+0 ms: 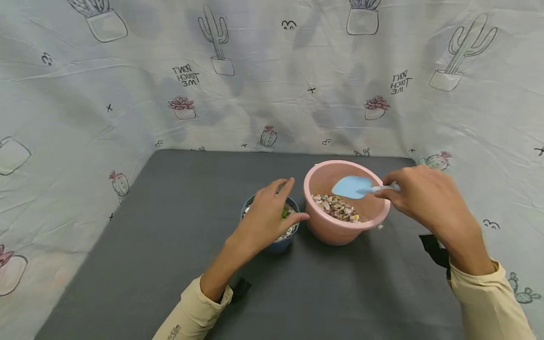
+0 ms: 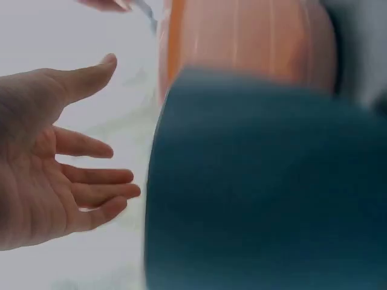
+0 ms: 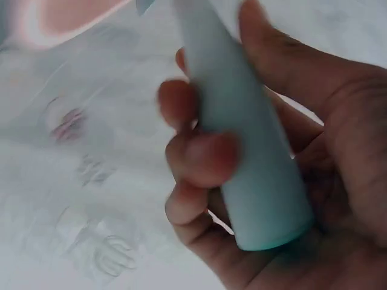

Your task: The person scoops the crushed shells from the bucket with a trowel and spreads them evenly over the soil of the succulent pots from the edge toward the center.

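My right hand [image 1: 429, 200] grips the pale handle [image 3: 248, 133] of a small light-blue hand trowel [image 1: 352, 187]. Its blade hangs over the pink bucket [image 1: 340, 231], above a heap of mixed pebbles [image 1: 335, 207] inside. Over the dark blue pot [image 1: 278, 246] my left hand [image 1: 261, 215] is held with fingers spread and nothing in them. Pale stones and a bit of green plant [image 1: 284, 213] show in that pot, partly hidden by the hand. In the left wrist view the pot's wall [image 2: 260, 181] stands beside the spread fingers [image 2: 97, 175], apart from them.
The pot and bucket stand close together on a dark grey table surface [image 1: 182, 208]. Behind and at both sides hangs a white cloth [image 1: 272, 85] printed with cacti. Dark straps sit at both wrists.
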A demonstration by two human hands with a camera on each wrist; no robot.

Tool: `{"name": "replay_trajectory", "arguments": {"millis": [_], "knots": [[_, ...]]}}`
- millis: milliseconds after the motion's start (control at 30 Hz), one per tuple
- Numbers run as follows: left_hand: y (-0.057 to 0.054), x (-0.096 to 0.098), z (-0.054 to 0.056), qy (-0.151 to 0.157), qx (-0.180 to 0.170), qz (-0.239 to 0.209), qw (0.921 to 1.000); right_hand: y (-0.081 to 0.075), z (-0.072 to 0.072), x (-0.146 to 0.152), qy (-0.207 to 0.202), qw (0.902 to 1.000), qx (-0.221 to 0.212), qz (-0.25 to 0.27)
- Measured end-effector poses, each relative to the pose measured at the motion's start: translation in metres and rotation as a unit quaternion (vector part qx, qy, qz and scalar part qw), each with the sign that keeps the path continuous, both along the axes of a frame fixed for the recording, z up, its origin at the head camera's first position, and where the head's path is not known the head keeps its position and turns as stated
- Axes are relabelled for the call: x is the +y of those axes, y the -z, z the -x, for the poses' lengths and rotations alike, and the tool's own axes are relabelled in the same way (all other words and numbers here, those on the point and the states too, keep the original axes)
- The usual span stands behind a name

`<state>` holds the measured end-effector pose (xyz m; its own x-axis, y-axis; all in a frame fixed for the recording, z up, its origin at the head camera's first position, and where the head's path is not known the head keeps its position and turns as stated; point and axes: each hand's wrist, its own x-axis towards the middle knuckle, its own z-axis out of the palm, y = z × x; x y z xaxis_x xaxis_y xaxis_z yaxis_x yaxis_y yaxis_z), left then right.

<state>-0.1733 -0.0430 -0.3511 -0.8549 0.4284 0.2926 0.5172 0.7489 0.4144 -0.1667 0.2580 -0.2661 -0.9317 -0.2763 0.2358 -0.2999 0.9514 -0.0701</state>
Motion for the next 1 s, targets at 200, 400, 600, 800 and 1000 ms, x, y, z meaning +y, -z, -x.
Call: {"name": "replay_trajectory", "arguments": {"millis": [200, 400, 600, 800, 1000], "knots": [[0.012, 0.026, 0.000, 0.026, 0.034, 0.020, 0.9989, 0.044, 0.036, -0.013, -0.078, 0.9808, 0.117, -0.135], [0.014, 0.039, 0.008, 0.015, 0.085, 0.029, 0.9959, 0.074, 0.051, -0.021, -0.098, 0.9672, 0.153, -0.178], [0.013, 0.047, 0.013, 0.037, 0.091, 0.020, 0.9950, 0.079, 0.062, -0.009, -0.113, 0.9728, 0.131, -0.154], [0.016, 0.047, 0.012, 0.030, 0.093, 0.003, 0.9952, 0.072, 0.069, 0.005, -0.115, 0.9908, 0.010, -0.071], [0.021, 0.047, 0.011, 0.024, 0.107, 0.005, 0.9940, 0.082, 0.077, 0.010, -0.102, 0.9915, -0.077, 0.025]]}}
